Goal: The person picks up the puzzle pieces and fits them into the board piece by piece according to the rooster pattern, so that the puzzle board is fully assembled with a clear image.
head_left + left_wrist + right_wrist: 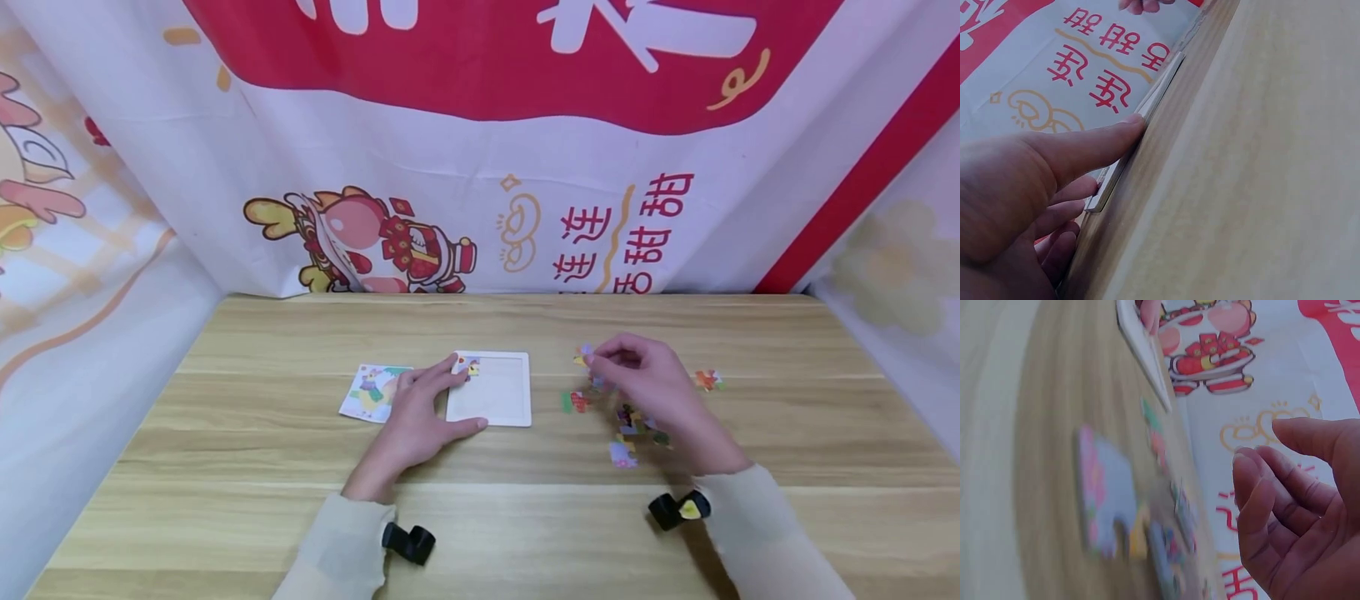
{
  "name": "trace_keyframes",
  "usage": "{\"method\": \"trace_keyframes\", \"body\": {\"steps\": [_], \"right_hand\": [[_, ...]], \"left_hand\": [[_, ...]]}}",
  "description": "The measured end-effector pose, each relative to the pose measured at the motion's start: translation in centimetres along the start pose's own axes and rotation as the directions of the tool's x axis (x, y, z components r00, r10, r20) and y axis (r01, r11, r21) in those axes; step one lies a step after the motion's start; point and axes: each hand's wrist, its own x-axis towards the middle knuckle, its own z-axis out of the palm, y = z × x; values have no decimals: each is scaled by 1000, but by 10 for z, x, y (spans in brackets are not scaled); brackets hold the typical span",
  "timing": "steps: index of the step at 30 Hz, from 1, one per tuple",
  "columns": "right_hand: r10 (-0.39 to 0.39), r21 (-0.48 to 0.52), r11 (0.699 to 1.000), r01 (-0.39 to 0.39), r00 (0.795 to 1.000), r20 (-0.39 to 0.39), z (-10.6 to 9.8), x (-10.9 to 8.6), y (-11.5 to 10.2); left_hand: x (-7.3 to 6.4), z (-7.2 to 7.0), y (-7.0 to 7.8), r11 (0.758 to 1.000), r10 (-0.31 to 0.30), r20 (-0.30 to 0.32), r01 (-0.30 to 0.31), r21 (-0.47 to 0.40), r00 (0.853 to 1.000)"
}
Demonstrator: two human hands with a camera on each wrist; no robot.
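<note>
A shallow white puzzle tray [510,392] lies on the table, with a small printed piece [472,367] in its upper left corner. My left hand [420,414] holds the tray, its thumb against the near edge and its fingers at the left side; the left wrist view shows the thumb [1113,139] on the tray's edge. Over the loose pieces is my right hand [651,379], fingertips right at a yellow and lilac piece [581,354]. In the right wrist view its thumb and loosely bent fingers [1254,475] stand apart, with nothing visible between them.
A picture card [369,392] of a cartoon animal lies left of the tray, partly behind my left hand. Near my right hand are a strawberry piece [576,402], a lilac piece [622,453], an orange piece [707,380] and several overlapping ones. A printed cloth [480,150] hangs behind the table.
</note>
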Motion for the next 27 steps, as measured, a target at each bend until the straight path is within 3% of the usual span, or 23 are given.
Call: {"method": "trace_keyframes", "body": {"steps": [8, 16, 20, 27], "right_hand": [[110, 10, 994, -110, 994, 19, -27, -5, 27], [177, 37, 984, -176, 984, -31, -50, -2, 55], [195, 10, 981, -195, 981, -7, -48, -2, 56], [175, -68, 983, -173, 984, 30, -32, 4, 39]], "left_hand": [[1, -1, -1, 1000, -11, 3, 12, -9, 1000], [1, 2, -3, 1000, -5, -5, 5, -28, 1000], [0, 5, -4, 1000, -2, -4, 2, -20, 1000], [1, 1, -1, 1000, -3, -6, 3, -20, 1000]]}}
